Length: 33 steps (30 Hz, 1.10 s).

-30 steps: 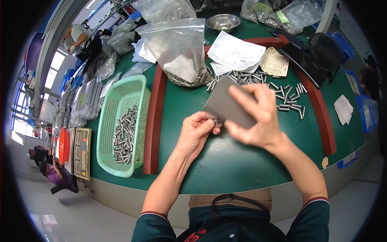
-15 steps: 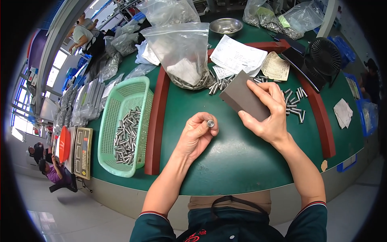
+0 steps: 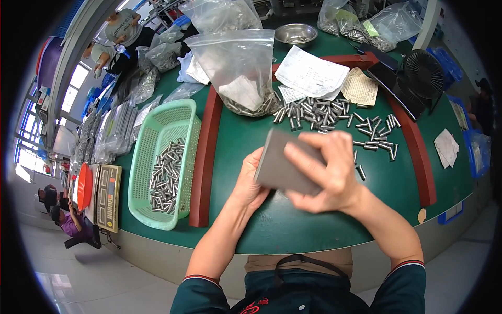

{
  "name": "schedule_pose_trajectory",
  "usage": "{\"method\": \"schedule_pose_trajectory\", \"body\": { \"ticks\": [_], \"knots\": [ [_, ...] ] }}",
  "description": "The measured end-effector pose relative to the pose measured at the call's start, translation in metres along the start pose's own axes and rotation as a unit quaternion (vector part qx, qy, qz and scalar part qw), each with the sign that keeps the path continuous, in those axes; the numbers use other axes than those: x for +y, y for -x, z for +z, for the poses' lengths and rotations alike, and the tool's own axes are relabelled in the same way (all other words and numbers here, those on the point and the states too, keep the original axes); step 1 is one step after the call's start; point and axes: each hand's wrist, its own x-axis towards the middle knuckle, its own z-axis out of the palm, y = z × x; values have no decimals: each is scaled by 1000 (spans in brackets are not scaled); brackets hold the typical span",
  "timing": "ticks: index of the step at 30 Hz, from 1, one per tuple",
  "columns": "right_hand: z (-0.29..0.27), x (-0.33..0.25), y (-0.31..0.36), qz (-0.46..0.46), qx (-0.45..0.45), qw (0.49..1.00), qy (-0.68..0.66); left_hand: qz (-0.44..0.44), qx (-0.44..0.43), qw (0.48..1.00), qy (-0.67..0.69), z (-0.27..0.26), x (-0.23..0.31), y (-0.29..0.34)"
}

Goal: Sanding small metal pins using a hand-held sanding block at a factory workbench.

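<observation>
My right hand [image 3: 334, 172] grips a flat grey-brown block [image 3: 287, 162], perhaps a sanding block, slightly blurred by motion. Its left end covers the fingertips of my left hand [image 3: 248, 183]. That hand is curled closed; the metal pin it held a moment earlier is hidden behind the block. Beyond both hands, a heap of short steel pins [image 3: 319, 111] lies on the green tabletop [image 3: 308, 225], with a few strays to the right. More pins [image 3: 167, 180] lie in a light green plastic basket [image 3: 137, 172] at my left.
Dark red wooden bars [image 3: 205, 162] frame the work area. Behind the heap are a zip bag of parts [image 3: 238, 78], paper sheets [image 3: 311, 70] and a steel bowl [image 3: 296, 34]. A small black fan [image 3: 422, 73] stands far right. A scale [image 3: 108, 199] sits left; people are beyond.
My right hand has brought the block left and nearer, over my left fingertips, hiding the pin. The pin heap behind it is now uncovered.
</observation>
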Motion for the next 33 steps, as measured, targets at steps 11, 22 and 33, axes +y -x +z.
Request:
{"method": "schedule_pose_trajectory", "body": {
  "ticks": [11,22,33],
  "knots": [
    [8,27,0,83,56,993,67,2,-89,996,-16,-28,-5,-4],
    [5,10,1,37,83,996,17,36,-50,998,-25,-14,-7,-4],
    [-1,32,6,141,81,986,37,-19,-71,997,-6,-10,-2,-4]
  ]
}}
